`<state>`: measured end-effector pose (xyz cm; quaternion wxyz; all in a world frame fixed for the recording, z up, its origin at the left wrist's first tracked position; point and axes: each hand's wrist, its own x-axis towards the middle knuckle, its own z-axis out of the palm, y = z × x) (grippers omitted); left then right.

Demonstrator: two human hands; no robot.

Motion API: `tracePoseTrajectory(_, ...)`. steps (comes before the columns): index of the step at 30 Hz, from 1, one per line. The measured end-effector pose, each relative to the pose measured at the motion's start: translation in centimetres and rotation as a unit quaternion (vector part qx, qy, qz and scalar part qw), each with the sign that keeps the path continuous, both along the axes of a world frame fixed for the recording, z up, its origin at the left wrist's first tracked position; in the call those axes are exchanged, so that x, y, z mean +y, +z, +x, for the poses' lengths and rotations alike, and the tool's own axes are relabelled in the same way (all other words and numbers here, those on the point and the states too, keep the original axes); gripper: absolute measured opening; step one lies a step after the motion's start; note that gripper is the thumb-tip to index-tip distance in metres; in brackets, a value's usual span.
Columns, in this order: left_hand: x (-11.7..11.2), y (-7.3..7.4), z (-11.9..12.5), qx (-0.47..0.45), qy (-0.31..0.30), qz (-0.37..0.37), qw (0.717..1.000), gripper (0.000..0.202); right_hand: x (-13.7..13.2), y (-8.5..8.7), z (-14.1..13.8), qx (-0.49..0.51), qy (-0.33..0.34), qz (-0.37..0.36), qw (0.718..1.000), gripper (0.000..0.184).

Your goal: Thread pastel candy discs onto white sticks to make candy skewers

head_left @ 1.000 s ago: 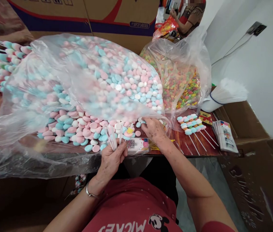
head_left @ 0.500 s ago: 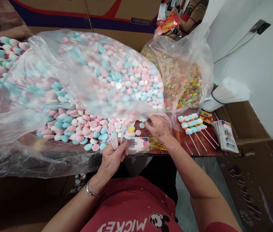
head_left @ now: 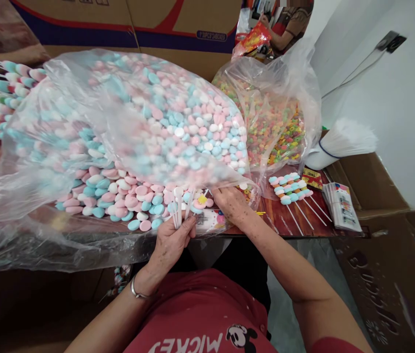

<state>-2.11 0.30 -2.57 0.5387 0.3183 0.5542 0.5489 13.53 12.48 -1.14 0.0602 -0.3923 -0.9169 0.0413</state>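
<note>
My left hand (head_left: 172, 240) is closed around several thin white sticks (head_left: 177, 211) that point up and away from me. Close to the upper ends of these sticks are a yellow candy piece (head_left: 202, 199) and a pale pink and blue marshmallow (head_left: 198, 206). My right hand (head_left: 232, 205) is just to the right, its fingers bent together by the edge of the clear plastic bag. What its fingertips hold, if anything, is hidden. Loose pink, blue and white marshmallows (head_left: 126, 191) spill from the big bag (head_left: 126, 113). A printed card (head_left: 210, 219) lies below my hands.
A second bag of small colourful ring candies (head_left: 280, 127) stands behind. Finished marshmallow skewers (head_left: 291, 187) lie right, beside printed packets (head_left: 343, 206). More skewers (head_left: 12, 88) are at far left. A bundle of white sticks (head_left: 347, 142) leans near an open carton (head_left: 383, 264). A person (head_left: 288, 29) sits beyond.
My right hand has moved left toward the sticks in my left hand. The blue marshmallow by its fingertips no longer shows, and the gold ties are mostly covered. My left hand keeps its hold.
</note>
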Motion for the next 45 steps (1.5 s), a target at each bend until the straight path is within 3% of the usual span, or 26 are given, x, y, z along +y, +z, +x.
tracePoseTrajectory(3,0.0,0.3,0.0,0.033,-0.022,-0.003,0.999,0.036,0.4,-0.1,0.2,0.163,-0.091,-0.086,0.979,0.013)
tracePoseTrajectory(4,0.0,0.3,-0.1,0.054,-0.031,0.002,0.998,0.038,0.5,-0.1,0.3,0.254,-0.132,-0.133,0.949,0.009)
tracePoseTrajectory(5,0.0,0.3,-0.1,0.078,-0.039,0.01,0.996,0.04,0.5,-0.1,0.4,0.352,-0.167,-0.188,0.902,0.009)
tracePoseTrajectory(8,0.1,0.2,-0.2,0.156,-0.059,0.039,0.985,0.039,-0.1,0.3,0.7,0.564,-0.218,-0.342,0.719,0.022)
tracePoseTrajectory(9,0.2,0.2,-0.3,0.177,-0.065,0.047,0.981,0.039,-0.4,0.5,0.7,0.597,-0.222,-0.372,0.675,0.024)
tracePoseTrajectory(11,0.3,0.1,-0.3,0.205,-0.076,0.057,0.974,0.038,-1.1,1.0,0.5,0.629,-0.223,-0.397,0.63,0.026)
tracePoseTrajectory(13,0.5,0.2,-0.3,0.22,-0.08,0.06,0.97,0.038,-1.6,1.5,0.3,0.644,-0.223,-0.402,0.612,0.028)
tracePoseTrajectory(17,0.6,0.3,-0.2,0.238,-0.079,0.062,0.966,0.039,-1.9,1.9,0.0,0.652,-0.223,-0.41,0.597,0.031)
tracePoseTrajectory(29,0.8,0.3,-0.2,0.248,-0.078,0.054,0.964,0.037,-1.8,0.9,0.4,0.655,-0.204,-0.38,0.62,0.024)
tracePoseTrajectory(32,1.0,0.6,0.0,0.255,-0.075,0.045,0.963,0.038,-2.0,0.4,0.6,0.647,-0.184,-0.366,0.644,0.025)
tracePoseTrajectory(36,1.0,0.8,0.1,0.263,-0.081,0.05,0.96,0.039,-2.1,-0.7,1.2,0.615,-0.139,-0.299,0.716,0.024)
tracePoseTrajectory(38,1.0,0.7,0.0,0.258,-0.088,0.055,0.96,0.039,-2.0,-1.0,1.6,0.602,-0.114,-0.288,0.736,0.024)
tracePoseTrajectory(42,1.0,0.3,-0.4,0.235,-0.102,0.074,0.964,0.038,-1.9,-0.8,2.1,0.575,-0.081,-0.328,0.746,0.024)
tracePoseTrajectory(45,1.0,-0.1,-0.5,0.227,-0.095,0.082,0.966,0.038,-2.0,0.0,2.1,0.577,-0.076,-0.362,0.728,0.026)
